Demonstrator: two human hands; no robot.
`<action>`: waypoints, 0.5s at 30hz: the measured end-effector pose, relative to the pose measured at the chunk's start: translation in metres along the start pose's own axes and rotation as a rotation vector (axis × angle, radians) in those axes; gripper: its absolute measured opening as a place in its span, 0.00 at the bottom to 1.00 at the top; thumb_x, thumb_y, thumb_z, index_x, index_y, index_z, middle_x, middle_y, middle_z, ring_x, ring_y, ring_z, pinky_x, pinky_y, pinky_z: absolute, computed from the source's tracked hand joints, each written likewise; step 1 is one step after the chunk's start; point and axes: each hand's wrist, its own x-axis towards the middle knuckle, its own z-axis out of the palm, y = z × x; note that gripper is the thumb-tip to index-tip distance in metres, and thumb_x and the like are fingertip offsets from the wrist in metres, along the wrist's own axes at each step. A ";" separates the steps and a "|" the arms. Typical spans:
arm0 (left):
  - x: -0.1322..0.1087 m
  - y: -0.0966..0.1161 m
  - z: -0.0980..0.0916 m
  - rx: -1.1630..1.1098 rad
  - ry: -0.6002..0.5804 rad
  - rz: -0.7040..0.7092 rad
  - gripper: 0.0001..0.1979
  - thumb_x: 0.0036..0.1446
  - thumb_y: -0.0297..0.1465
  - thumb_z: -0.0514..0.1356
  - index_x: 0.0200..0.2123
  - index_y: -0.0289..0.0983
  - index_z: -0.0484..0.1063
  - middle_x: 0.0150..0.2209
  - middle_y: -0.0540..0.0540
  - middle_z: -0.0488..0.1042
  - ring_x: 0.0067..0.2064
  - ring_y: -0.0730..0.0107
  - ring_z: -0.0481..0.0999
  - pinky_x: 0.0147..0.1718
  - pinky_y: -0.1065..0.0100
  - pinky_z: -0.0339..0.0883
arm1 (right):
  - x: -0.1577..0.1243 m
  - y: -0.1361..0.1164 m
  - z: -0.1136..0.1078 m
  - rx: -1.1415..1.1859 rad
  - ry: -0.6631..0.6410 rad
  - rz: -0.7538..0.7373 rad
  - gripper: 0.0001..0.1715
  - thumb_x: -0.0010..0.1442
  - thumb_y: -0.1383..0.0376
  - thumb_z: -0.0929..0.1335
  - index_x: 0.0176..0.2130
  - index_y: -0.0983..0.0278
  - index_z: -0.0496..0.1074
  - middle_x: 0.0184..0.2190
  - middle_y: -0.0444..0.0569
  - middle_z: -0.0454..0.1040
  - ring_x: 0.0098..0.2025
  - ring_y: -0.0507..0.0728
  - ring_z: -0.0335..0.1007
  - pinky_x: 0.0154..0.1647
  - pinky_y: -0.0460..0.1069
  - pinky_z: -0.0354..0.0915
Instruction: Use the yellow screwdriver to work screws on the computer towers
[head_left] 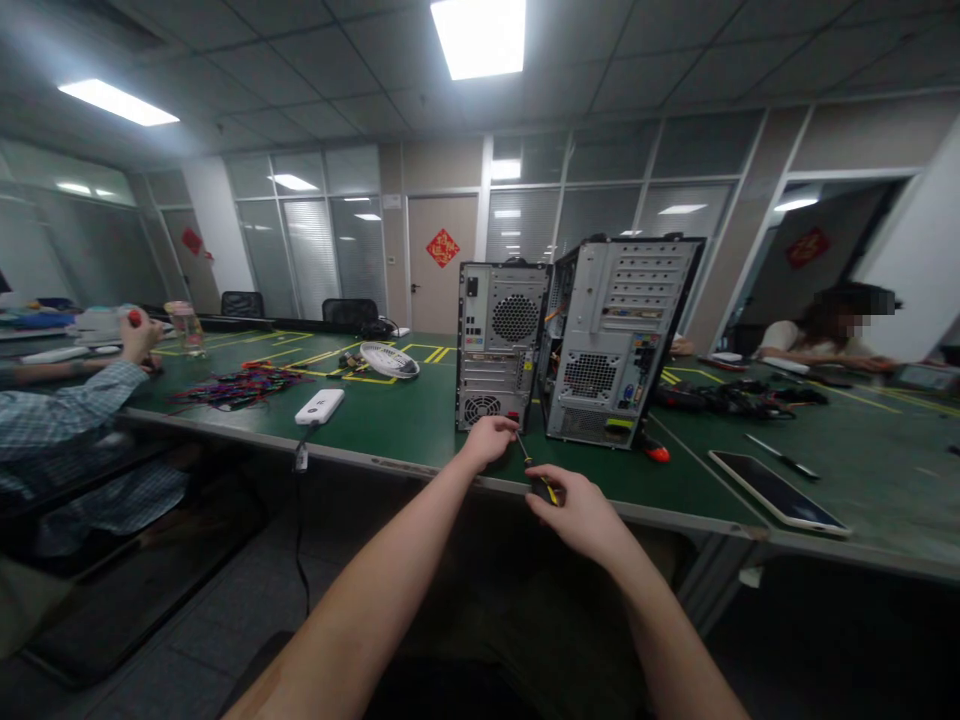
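Observation:
Two desktop computer cases stand upright on the green table [405,410], rear panels toward me: a smaller one [499,340] on the left and a taller one [619,335] on the right. My right hand [577,510] is closed around the black and yellow handle of a screwdriver [534,470], whose shaft points up toward the lower right corner of the smaller case. My left hand [489,438] is curled at that same corner, fingers pinched near the screwdriver tip; whether it grips anything is hidden.
A white box [320,405] with a hanging cable, a bundle of coloured wires [240,385] and a small fan [388,360] lie to the left. A phone [776,490] and tools lie to the right. One person sits at far left [67,420], another at far right [832,330].

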 end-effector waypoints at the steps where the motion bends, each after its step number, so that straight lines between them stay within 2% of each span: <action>1: 0.000 0.001 0.000 -0.018 -0.003 -0.012 0.18 0.56 0.18 0.57 0.45 0.32 0.82 0.37 0.44 0.84 0.40 0.70 0.82 0.46 0.71 0.72 | -0.001 -0.001 0.000 -0.002 -0.006 -0.004 0.24 0.57 0.58 0.70 0.52 0.60 0.79 0.38 0.49 0.81 0.32 0.56 0.73 0.38 0.49 0.66; 5: -0.002 0.004 -0.001 -0.070 0.006 -0.034 0.19 0.56 0.15 0.54 0.44 0.31 0.82 0.37 0.42 0.84 0.38 0.71 0.81 0.46 0.70 0.72 | -0.004 -0.007 -0.001 -0.043 0.009 -0.001 0.24 0.57 0.59 0.70 0.52 0.60 0.79 0.38 0.49 0.81 0.34 0.56 0.73 0.40 0.50 0.66; 15: -0.003 0.003 -0.001 -0.079 -0.014 -0.047 0.16 0.55 0.16 0.58 0.44 0.32 0.79 0.37 0.43 0.83 0.39 0.70 0.82 0.47 0.69 0.72 | -0.005 -0.011 0.001 -0.037 0.032 0.005 0.23 0.57 0.61 0.70 0.52 0.60 0.80 0.40 0.49 0.82 0.37 0.57 0.75 0.43 0.50 0.68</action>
